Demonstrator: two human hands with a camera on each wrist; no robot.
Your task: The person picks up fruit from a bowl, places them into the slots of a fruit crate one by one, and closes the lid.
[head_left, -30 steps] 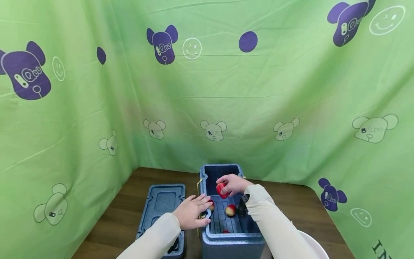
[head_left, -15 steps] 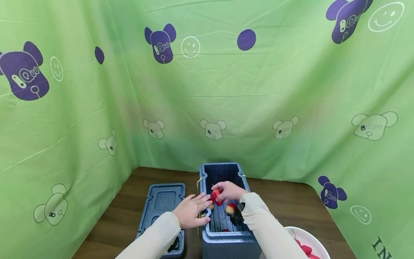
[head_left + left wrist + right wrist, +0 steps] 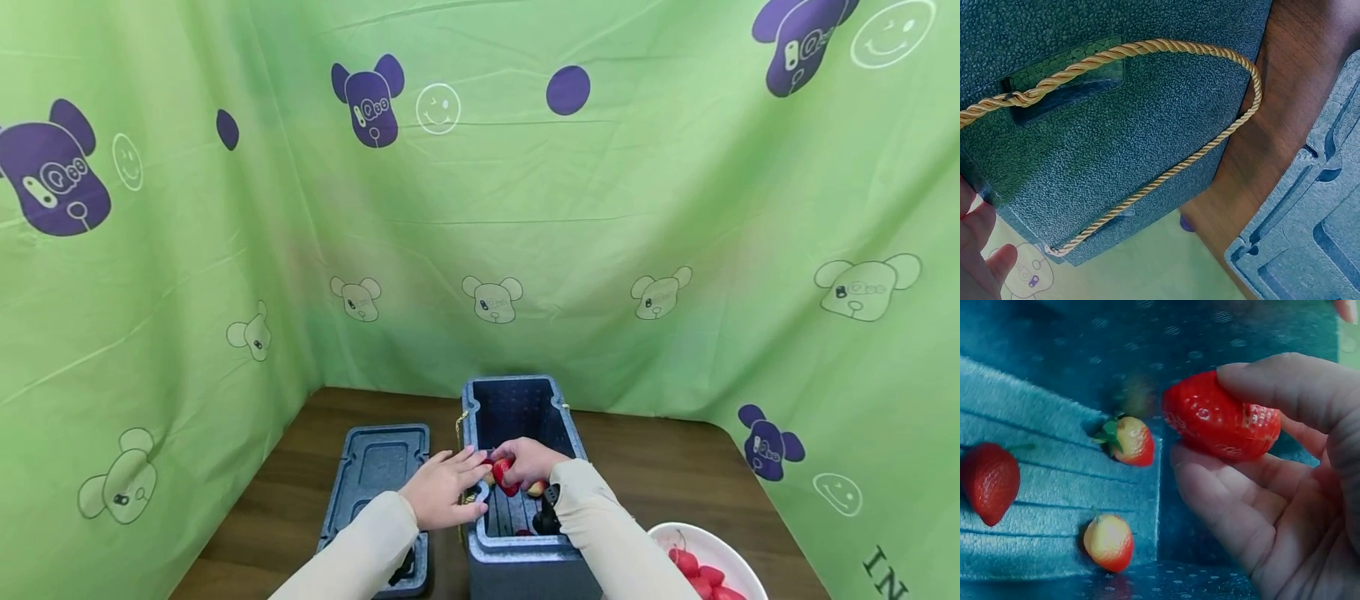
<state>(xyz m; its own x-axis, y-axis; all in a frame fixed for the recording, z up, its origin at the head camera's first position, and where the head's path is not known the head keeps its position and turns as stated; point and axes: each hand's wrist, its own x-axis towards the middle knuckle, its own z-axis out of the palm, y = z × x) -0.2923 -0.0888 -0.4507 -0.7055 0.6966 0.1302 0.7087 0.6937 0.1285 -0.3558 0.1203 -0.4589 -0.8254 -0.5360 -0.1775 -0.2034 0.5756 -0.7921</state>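
My right hand (image 3: 531, 460) reaches down inside a blue-grey foam cooler box (image 3: 525, 543). It pinches a large red strawberry (image 3: 1222, 419) between thumb and fingers, over the grooved floor. Below, in the right wrist view, lie a darker red strawberry (image 3: 990, 481) and two pale-yellow and red ones, a leafy strawberry (image 3: 1134, 441) and a rounder strawberry (image 3: 1110, 542). My left hand (image 3: 446, 492) rests with extended fingers on the box's left rim. The left wrist view catches only some of its fingers (image 3: 979, 225) at the edge.
A matching foam lid (image 3: 382, 458) lies on the wooden table (image 3: 262, 517) left of the box. Twisted gold rope (image 3: 1166, 47) loops along the box's side. At the lower right stands a white bowl (image 3: 723, 548) with several red fruits (image 3: 701, 575). Printed green cloth (image 3: 480, 192) encloses the table.
My right hand has moved lower and nearer in the box, carrying the red strawberry toward the floor. More of the white bowl shows past the sleeve. My left hand has stayed put.
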